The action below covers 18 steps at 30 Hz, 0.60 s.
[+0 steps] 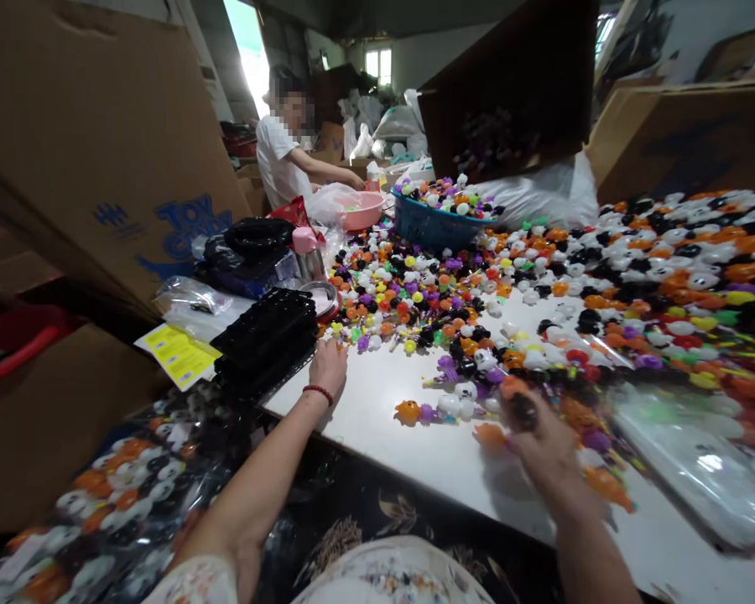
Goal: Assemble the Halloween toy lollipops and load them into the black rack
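My left hand (328,371), with a red bead bracelet at the wrist, reaches to the table's left side beside a stack of black trays (268,335). Its fingers are bent together at the edge of a heap of small coloured plastic toys (408,294); what they pinch is hidden. My right hand (549,449) is smeared by motion above the white table (408,470). It is closed around small plastic toys (519,403), orange and black at the top. Near it on the table lies a short row of toys (440,409) with orange, purple and white parts.
A blue basin (437,220) full of toys stands behind the heap. Clear plastic bags (698,461) lie at right. At left are a pink-lidded flask (308,252), a yellow printed sheet (179,354) and a large carton (101,143). Another person (283,159) works beside a pink basin (361,211).
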Each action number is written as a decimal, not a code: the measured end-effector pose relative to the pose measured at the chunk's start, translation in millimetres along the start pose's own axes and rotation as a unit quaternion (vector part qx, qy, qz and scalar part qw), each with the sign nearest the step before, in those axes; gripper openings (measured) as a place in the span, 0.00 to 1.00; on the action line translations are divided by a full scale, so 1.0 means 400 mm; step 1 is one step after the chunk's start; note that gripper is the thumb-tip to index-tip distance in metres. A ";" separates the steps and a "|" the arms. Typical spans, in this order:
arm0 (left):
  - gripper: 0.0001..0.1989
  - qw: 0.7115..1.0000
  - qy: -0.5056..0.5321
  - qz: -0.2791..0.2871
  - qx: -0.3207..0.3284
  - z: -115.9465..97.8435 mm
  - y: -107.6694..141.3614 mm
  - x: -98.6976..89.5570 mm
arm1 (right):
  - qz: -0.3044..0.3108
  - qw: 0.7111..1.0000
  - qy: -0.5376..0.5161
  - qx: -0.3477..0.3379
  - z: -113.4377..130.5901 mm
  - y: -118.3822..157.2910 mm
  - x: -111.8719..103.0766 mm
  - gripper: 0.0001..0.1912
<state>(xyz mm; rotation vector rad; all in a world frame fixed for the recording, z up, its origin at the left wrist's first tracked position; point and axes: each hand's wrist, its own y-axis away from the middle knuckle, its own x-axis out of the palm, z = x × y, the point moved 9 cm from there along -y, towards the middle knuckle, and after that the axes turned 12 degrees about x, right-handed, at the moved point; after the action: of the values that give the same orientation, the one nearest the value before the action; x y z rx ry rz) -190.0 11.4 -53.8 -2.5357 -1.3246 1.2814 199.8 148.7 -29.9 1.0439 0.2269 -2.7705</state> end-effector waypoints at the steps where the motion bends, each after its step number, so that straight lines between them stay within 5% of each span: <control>1: 0.06 1.000 -0.001 0.013 -0.001 -0.007 0.001 0.009 | 0.039 0.998 -0.038 -0.031 0.020 0.035 0.047 0.18; 4: 0.08 1.000 0.019 0.023 -0.001 -0.051 0.045 0.031 | 0.095 0.977 -0.106 -0.158 0.104 0.127 0.157 0.16; 7: 0.12 0.995 0.091 0.049 -0.009 -0.107 0.128 0.082 | 0.086 0.952 -0.100 -0.276 0.176 0.165 0.232 0.29; 10: 0.15 0.960 0.251 0.124 -0.008 -0.171 0.208 0.171 | 0.067 0.935 -0.055 -0.343 0.205 0.150 0.301 0.38; 14: 0.19 0.909 0.381 0.169 -0.026 -0.198 0.246 0.222 | 0.061 0.934 -0.059 -0.348 0.195 0.106 0.342 0.39; 18: 0.20 0.973 0.187 0.120 0.061 -0.151 0.183 0.145 | 0.021 0.955 -0.072 -0.287 0.167 0.092 0.307 0.39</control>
<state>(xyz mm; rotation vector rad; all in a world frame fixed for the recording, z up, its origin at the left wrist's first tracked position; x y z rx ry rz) -82.1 24.7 -77.5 -2.7305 -0.8621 0.8149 74.3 86.1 -64.8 0.6789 0.9076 -2.4748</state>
